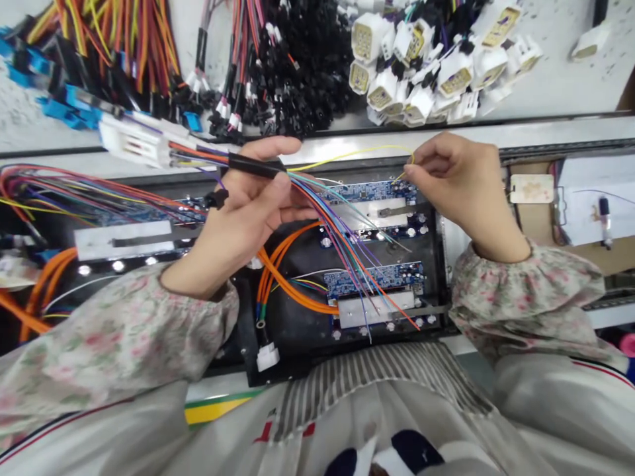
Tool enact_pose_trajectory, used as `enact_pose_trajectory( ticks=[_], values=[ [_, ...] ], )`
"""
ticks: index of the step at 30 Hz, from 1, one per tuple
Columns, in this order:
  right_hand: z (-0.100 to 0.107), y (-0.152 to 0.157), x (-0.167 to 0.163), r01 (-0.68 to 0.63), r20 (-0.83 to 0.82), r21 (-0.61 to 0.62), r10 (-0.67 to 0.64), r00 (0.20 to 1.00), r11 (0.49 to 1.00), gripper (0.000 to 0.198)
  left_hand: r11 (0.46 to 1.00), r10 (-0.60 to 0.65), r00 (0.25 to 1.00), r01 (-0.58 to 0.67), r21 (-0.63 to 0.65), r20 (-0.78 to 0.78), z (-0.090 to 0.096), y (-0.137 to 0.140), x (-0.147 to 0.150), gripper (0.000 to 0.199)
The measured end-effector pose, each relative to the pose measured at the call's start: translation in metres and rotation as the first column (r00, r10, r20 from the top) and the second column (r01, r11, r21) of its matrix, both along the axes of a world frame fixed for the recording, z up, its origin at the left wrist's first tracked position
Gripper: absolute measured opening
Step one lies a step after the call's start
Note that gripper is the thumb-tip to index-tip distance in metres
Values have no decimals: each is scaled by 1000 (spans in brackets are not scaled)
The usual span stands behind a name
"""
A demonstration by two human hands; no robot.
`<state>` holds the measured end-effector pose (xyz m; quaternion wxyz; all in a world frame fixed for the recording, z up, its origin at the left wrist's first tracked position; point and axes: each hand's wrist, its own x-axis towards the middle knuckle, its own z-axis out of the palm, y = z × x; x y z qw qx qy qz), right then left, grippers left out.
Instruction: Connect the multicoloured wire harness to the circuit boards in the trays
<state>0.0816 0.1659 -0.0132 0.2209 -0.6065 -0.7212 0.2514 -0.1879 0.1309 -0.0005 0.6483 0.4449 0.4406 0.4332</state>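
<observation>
My sleeves are pale with a pink floral print. I pinch a yellow wire; the sleeved bundle is black, fanning blue, purple, orange and green. Circuit boards are blue, far connectors white.

Count, head view: 2 hands, left hand and right hand, each in a floral sleeve. 1 black-sleeved wire bundle with 1 white connector at its left end. 1 yellow wire split off to the right. 2 blue circuit boards in the middle, far one and near one; 1 more blue board partly hidden at left. 1 orange cable group. Far right: roughly a dozen white multi-pin connectors, too piled up for an exact count. Black connectors far centre: uncountable.
</observation>
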Motion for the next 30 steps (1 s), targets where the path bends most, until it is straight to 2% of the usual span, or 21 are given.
enact_pose_trajectory(
  ticks=[7, 10, 12, 15, 17, 18, 20, 23, 26, 30],
  values=[
    [-5, 3, 1, -21, 33, 9, 21, 999, 1000, 7, 999, 14, 1000, -13, 46, -18, -2, 0, -2, 40],
    [4, 3, -1, -15, 87, 7, 15, 996, 1000, 13, 997, 16, 1000, -14, 80, -12, -4, -1, -2, 31],
    [14, 0, -5, -43, 63, -20, 44, 997, 999, 22, 996, 19, 1000, -18, 92, -13, -6, -1, -2, 29],
    [27, -6, -14, -219, -26, -65, 218, 976, 974, 19, 995, 20, 1000, -19, 99, -5, -7, -1, -3, 32],
    [32, -9, -20, -356, 2, -101, 358, 934, 929, 15, 995, 37, 999, -35, 97, -17, -7, -2, -3, 33],
    [33, -10, -22, -380, 26, -109, 385, 923, 919, 15, 995, 48, 998, -44, 93, -35, -6, -2, -3, 33],
    [32, -11, -25, -307, 33, -67, 310, 950, 949, 16, 995, 66, 996, -61, 80, -58, -6, -2, -3, 33],
    [23, -7, -29, -129, -109, 62, 135, 985, 990, 9, 994, 67, 998, -67, 83, 6, -11, 0, -6, 38],
    [8, -1, -34, -146, -226, 123, 171, 959, 982, 4, 990, 27, 996, -38, 137, 86, -18, 4, -11, 44],
    [-10, 5, -38, -173, -192, 115, 193, 962, 978, 7, 989, 35, 995, -47, 142, 88, -21, 4, -12, 42]
  ],
)
